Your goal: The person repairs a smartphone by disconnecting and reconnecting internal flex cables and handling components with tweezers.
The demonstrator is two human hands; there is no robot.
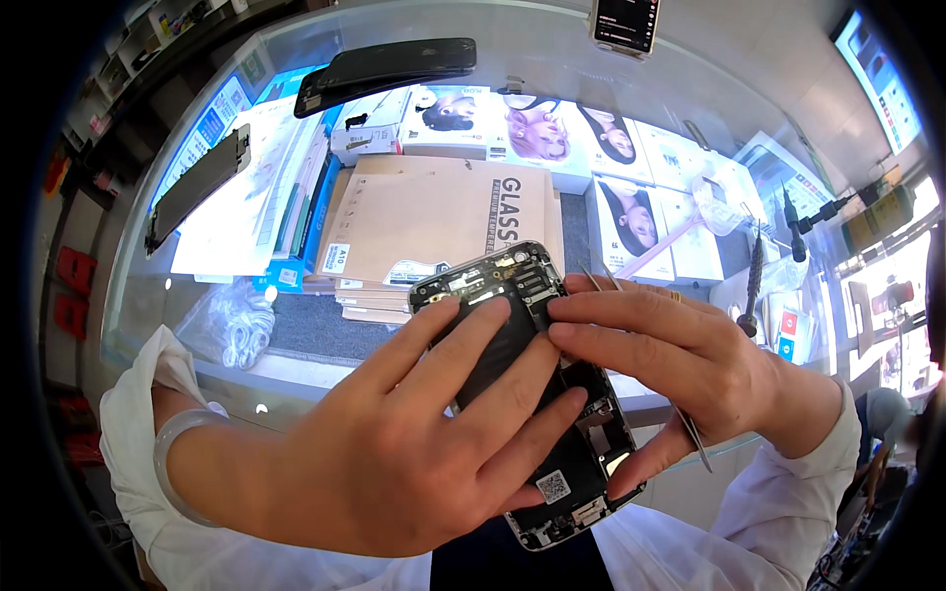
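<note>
One opened phone [572,443], its inner parts bared, is slanted between your two hands above the near edge of a lit glass counter [522,59]. Your left hand [434,424] lies across it from the near left, fingers spread apart, their tips over the dark interior; whether they grip, you cannot tell from this angle. Your right hand [690,364] meets it from the right, first two fingers together on its face, thumb at the near right edge, with metal tweezers [695,441] clasped within that hand. Beyond, brown cardboard packages [414,207] are stacked below the glass, a clear plastic bag [236,320] to their left and a slender upright tool [755,281] well to their right. One dark panel [200,187] rests at left, a bent black panel [394,69] farther off. A lit phone [625,22] stands at the far edge.
</note>
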